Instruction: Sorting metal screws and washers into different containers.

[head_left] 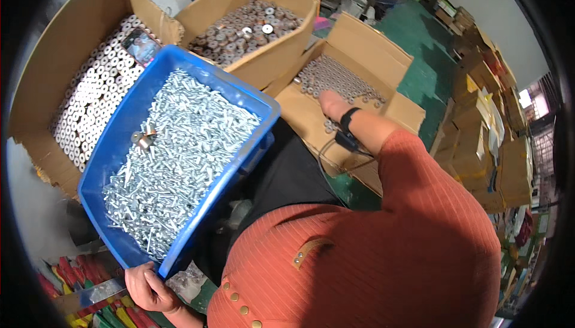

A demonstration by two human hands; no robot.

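Observation:
My left hand [147,289] is closed on the near corner of a blue plastic bin [271,109], its fingers curled at the rim. Loose silvery metal pins [179,160] fill the bin, and a few short metal cylinders [142,140] lie on top of them. My right hand [333,106], with a black band at the wrist, reaches into an open cardboard box [365,40]. Inside that box, small metal cylinders [338,78] stand packed in rows beside the hand. The fingers of this hand are foreshortened, so their grip does not show.
Behind the bin, a cardboard carton [257,64] holds a heap of metal rollers. Another carton [36,88] at the left contains ring-ended pieces, with a phone [141,46] at its edge. A dark cable [326,148] hangs near my right wrist. Stacked boxes [479,142] line the right side.

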